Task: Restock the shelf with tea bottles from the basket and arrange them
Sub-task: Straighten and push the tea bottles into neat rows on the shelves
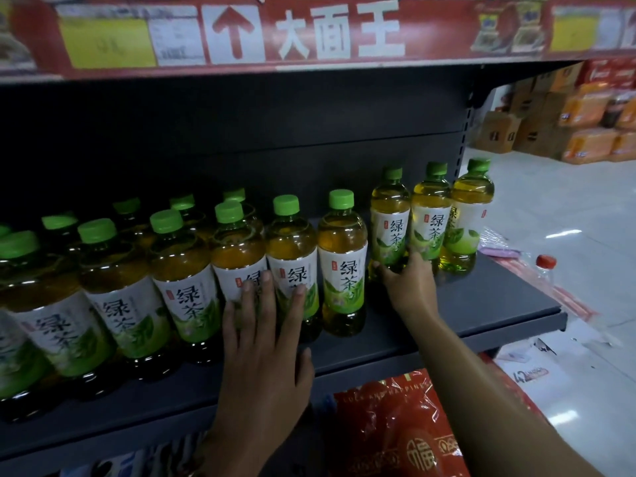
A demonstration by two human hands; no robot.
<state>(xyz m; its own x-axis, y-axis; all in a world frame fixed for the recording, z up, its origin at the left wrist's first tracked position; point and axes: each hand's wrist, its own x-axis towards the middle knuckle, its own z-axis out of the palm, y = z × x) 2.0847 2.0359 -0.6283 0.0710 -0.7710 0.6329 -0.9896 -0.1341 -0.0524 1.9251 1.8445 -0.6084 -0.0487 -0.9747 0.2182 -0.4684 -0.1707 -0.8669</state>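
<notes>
Both hands on green-capped plastic tea bottles on dark metal shelf (481,304).
Left hand (265,342) flat, fingers straight against a front-row bottle (292,259); right hand (409,280) grips a rear bottle (390,218) at its base.

The shelf (447,304) bay in front of me is dim, its back panel almost black, while the floor (568,208) to my right is bright with white glare patches. The red header sign (309,32) above is soft and smeared, and the wide lens bends straight edges toward the corners.
</notes>
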